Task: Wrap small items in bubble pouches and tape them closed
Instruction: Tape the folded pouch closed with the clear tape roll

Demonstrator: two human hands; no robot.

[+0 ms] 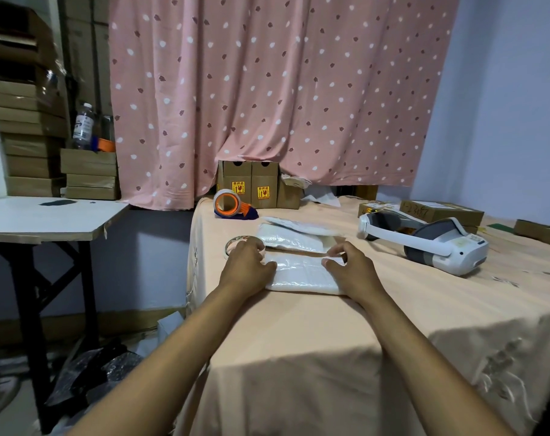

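A wrapped white bubble pouch [302, 273] lies flat on the peach tablecloth [330, 335]. My left hand [247, 265] rests on its left end, fingers curled over the pouch edge. My right hand [350, 267] presses on its right end, and the fingertips pinch what looks like a strip of clear tape along the top edge. A small roll of clear tape [240, 243] sits just behind my left hand, partly hidden by it. More white bubble pouches [294, 232] lie stacked behind the wrapped one.
An orange tape dispenser [231, 204] and brown cartons [256, 187] stand at the table's back. A white headset [424, 242] lies to the right, with flat boxes [440, 210] behind it. A white side table [47, 217] is at left; black bags [91, 379] litter the floor.
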